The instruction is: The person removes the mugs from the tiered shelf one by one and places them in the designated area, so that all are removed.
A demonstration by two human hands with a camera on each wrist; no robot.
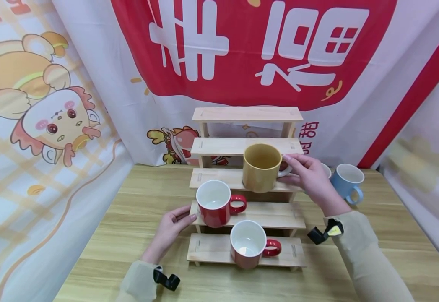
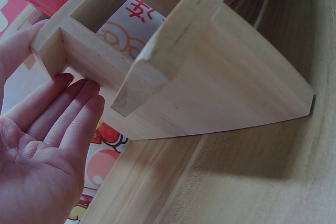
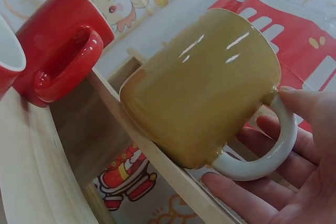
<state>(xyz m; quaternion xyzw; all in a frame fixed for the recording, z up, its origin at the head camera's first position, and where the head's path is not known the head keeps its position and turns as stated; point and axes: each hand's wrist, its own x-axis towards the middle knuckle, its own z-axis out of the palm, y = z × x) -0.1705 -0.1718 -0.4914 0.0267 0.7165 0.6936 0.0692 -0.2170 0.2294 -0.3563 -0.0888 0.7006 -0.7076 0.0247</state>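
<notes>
A mustard-yellow mug point(image 1: 261, 172) with a white handle stands upright at the third step of a stepped wooden shelf point(image 1: 219, 144). My right hand point(image 1: 310, 178) grips that mug's handle point(image 3: 283, 140), thumb on top and fingers below. My left hand point(image 1: 172, 228) holds the left end of the shelf's second step, with the thumb at the board's edge and fingers point(image 2: 79, 103) stretched beneath it. Beside it on this step is a red mug point(image 1: 213, 209) with a white inside, its handle turned right. Another red-handled mug point(image 1: 246, 247) sits on the lowest step.
On the wooden table point(image 1: 128, 235), right of the shelf, stands a light blue mug point(image 1: 347, 182). A white rim point(image 1: 326, 170) shows beside it, mostly hidden behind my right hand. The shelf's top step point(image 1: 247, 113) is near the printed cloth point(image 1: 159, 113) hanging behind.
</notes>
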